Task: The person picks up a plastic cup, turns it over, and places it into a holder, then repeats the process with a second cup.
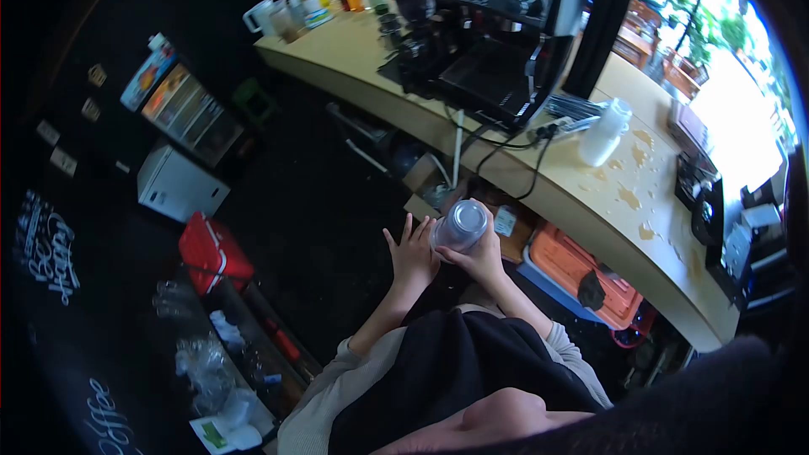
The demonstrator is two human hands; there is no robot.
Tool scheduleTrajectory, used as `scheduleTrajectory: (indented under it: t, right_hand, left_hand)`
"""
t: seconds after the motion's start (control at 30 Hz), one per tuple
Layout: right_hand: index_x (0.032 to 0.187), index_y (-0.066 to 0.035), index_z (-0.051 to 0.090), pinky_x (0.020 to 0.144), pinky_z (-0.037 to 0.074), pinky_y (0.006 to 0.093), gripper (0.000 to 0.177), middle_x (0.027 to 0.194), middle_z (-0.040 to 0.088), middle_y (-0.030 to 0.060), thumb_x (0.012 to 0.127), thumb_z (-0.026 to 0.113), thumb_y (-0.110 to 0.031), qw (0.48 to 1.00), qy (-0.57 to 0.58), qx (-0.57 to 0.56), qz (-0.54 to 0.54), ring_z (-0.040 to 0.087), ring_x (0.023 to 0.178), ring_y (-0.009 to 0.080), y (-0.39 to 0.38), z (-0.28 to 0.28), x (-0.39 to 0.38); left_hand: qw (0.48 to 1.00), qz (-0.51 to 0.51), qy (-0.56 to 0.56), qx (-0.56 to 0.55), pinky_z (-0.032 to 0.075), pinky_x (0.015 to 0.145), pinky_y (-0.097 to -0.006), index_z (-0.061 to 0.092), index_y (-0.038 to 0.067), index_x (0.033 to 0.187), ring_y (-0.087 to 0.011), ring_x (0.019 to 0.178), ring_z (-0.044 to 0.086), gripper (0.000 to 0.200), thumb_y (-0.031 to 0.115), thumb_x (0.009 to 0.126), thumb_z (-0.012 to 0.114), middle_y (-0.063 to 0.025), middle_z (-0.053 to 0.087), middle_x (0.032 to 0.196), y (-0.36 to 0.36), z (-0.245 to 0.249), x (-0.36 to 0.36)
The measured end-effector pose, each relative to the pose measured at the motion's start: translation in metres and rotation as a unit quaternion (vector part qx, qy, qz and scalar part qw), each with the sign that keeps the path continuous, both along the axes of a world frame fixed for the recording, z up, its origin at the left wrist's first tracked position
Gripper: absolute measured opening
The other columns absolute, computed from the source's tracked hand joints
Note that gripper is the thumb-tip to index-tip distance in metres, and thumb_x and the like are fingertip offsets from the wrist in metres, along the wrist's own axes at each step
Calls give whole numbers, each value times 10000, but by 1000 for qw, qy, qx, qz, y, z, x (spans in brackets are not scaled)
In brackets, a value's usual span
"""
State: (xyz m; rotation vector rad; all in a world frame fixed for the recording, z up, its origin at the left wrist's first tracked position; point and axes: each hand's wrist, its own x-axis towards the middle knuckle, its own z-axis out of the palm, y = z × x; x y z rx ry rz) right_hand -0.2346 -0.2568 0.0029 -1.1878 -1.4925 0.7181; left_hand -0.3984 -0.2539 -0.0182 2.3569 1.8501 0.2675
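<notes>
In front of my body, low over the floor side of the counter, my right hand (pixel 483 254) is wrapped round a clear plastic cup (pixel 467 217). One round end of the cup faces up toward me, and the cup leans slightly. My left hand (pixel 413 254) is at the cup's left side with its fingers stretched out and spread, the inner edge right against the cup wall. What lies inside the cup is not visible.
Brown puddles (pixel 629 196) and a whitish bottle (pixel 604 132) are on the counter (pixel 573 177), near a black espresso machine (pixel 497 42). Cables hang over the counter's edge. Below stands an orange lidded box (pixel 581 274); at left are a red cooler (pixel 215 253) and a display fridge (pixel 190 109).
</notes>
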Motion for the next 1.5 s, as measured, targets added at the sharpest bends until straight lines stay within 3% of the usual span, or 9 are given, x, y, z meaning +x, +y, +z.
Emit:
scheduleTrajectory:
  t: [0.27,0.43,0.6,0.9,1.0,1.13,1.27,1.5]
  right_hand:
    - [1340,-22,362,959,493,417,923,1227,595,207,643,909,-282,993,5,-37,108,608,1161,337,21,5,-78]
    - [1312,-11,392,933,495,417,848,1192,585,211,674,884,-278,987,-31,7,158,604,1127,360,53,-2,-123]
    - [1322,9,409,953,478,412,829,1226,563,201,689,873,-260,979,-9,51,197,580,1150,355,97,-11,-169]
    - [1356,12,399,1004,444,431,861,1275,542,183,700,870,-285,964,51,16,262,546,1191,354,227,-8,-262]
    - [1373,10,383,1016,431,443,873,1322,508,199,706,865,-282,957,-10,152,248,515,1210,370,268,4,-281]
    - [1378,8,378,1017,428,448,876,1334,496,205,709,863,-285,956,-23,150,250,518,1205,375,318,0,-306]
    - [1378,9,379,1032,412,450,871,1335,492,212,717,858,-295,973,1,91,214,514,1221,372,354,-22,-339]
    - [1392,7,372,1045,406,437,868,1311,502,210,729,845,-293,982,-44,68,170,508,1232,364,419,-20,-392]
  left_hand:
    - [986,133,-59,85,139,1083,-742,581,91,1318,-347,1425,332,402,237,966,454,-89,537,1411,-17,-6,-77]
    - [964,213,-71,141,194,1081,-721,614,114,1287,-349,1391,392,351,208,989,455,-72,575,1373,-11,-10,-118]
    - [958,252,-54,126,215,1076,-716,593,111,1315,-353,1389,393,366,208,990,455,-78,560,1390,14,-15,-159]
    - [969,227,-27,94,229,1076,-712,534,107,1358,-399,1414,330,411,228,969,480,-113,487,1453,148,-5,-249]
    - [979,198,6,57,225,1091,-696,504,113,1388,-399,1422,314,461,251,948,504,-126,472,1462,199,4,-277]
    - [978,188,-17,83,230,1108,-669,493,117,1406,-389,1422,317,482,249,943,510,-128,485,1450,252,14,-301]
    - [971,212,-40,100,235,1109,-667,484,121,1414,-385,1421,320,484,255,949,500,-117,482,1456,288,-6,-327]
    - [981,175,-82,-6,245,1099,-669,496,66,1388,-401,1411,326,457,220,963,434,-106,470,1467,362,-20,-383]
